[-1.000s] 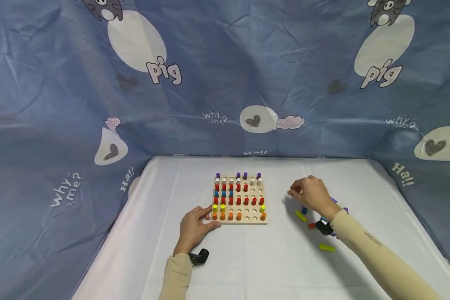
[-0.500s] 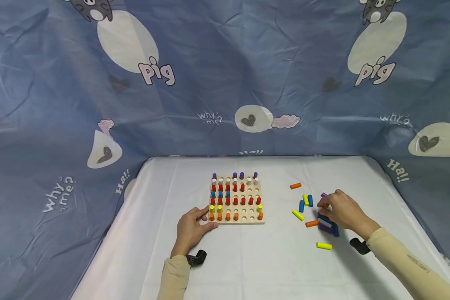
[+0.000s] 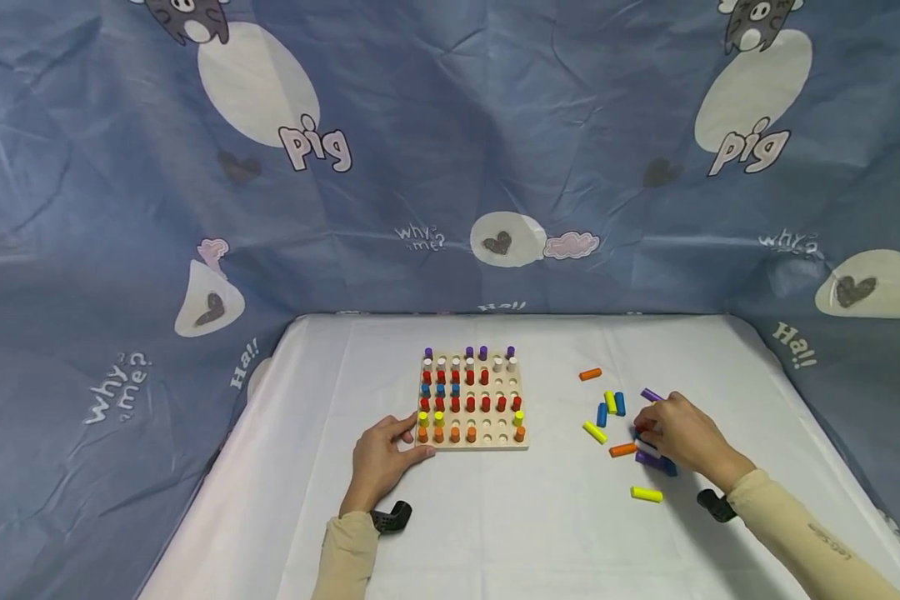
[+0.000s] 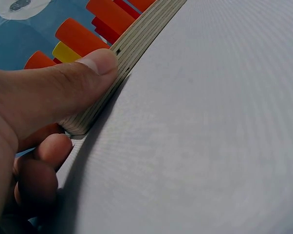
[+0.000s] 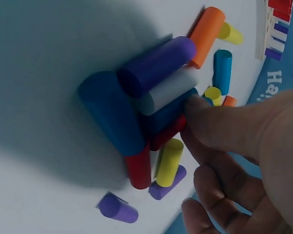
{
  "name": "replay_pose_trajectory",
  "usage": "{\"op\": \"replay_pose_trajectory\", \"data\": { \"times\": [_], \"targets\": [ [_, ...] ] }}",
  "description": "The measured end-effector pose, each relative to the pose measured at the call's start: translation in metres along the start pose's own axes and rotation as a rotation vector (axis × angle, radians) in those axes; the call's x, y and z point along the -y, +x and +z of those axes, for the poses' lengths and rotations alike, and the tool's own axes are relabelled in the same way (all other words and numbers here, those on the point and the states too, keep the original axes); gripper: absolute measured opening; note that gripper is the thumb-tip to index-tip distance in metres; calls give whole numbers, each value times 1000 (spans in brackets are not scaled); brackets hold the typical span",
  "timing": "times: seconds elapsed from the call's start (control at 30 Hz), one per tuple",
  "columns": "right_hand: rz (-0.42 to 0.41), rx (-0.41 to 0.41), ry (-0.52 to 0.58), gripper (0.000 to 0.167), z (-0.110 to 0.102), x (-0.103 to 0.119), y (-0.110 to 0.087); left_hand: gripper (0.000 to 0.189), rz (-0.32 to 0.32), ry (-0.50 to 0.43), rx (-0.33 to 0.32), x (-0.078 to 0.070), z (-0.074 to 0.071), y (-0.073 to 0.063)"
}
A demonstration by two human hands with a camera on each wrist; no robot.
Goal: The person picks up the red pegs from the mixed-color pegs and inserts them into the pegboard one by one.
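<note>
A wooden pegboard [image 3: 495,444] stands mid-table, with rows of purple, white, red, blue, yellow and orange pegs upright in some of its holes. My left hand [image 3: 382,460] grips its near left corner. In the left wrist view the thumb [image 4: 83,80] presses the board's front edge, with fingers curled by the side. Over a heap of loose pegs at the right, my right hand [image 3: 686,435] pinches at a red peg [image 5: 168,135] between thumb and forefinger. The thumb tip also touches a blue peg [image 5: 168,111]. Against these lie a white peg [image 5: 168,90] and a purple peg [image 5: 156,66].
Loose pegs lie between board and heap: an orange peg [image 3: 590,375], a yellow peg [image 3: 595,432], a blue peg [image 3: 602,415] and others. Nearer the front is another yellow peg [image 3: 647,495]. A patterned blue cloth [image 3: 390,167] rises behind the white table [image 3: 465,533].
My right hand has moved right, from beside the board to the heap, uncovering several loose pegs. Since half a second ago its fingers have shifted slightly at the heap. My left hand keeps its grip.
</note>
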State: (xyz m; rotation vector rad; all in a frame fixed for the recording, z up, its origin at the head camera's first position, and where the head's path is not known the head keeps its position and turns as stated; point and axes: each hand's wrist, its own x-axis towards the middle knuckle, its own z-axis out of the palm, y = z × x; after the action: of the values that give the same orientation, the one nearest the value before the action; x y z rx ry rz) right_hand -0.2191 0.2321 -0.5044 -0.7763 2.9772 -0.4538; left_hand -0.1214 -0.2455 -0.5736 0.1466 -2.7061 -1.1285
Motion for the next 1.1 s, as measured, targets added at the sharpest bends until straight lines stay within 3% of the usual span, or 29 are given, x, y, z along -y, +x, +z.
{"op": "replay_pose_trajectory", "data": {
  "times": [0.43, 1.1],
  "targets": [
    [11, -65, -29, 21, 8, -5, 1, 69, 13, 5, -18, 1, 0, 0],
    [95, 42, 145, 19, 16, -7, -5, 69, 14, 8, -12, 0, 1, -1]
  ]
}}
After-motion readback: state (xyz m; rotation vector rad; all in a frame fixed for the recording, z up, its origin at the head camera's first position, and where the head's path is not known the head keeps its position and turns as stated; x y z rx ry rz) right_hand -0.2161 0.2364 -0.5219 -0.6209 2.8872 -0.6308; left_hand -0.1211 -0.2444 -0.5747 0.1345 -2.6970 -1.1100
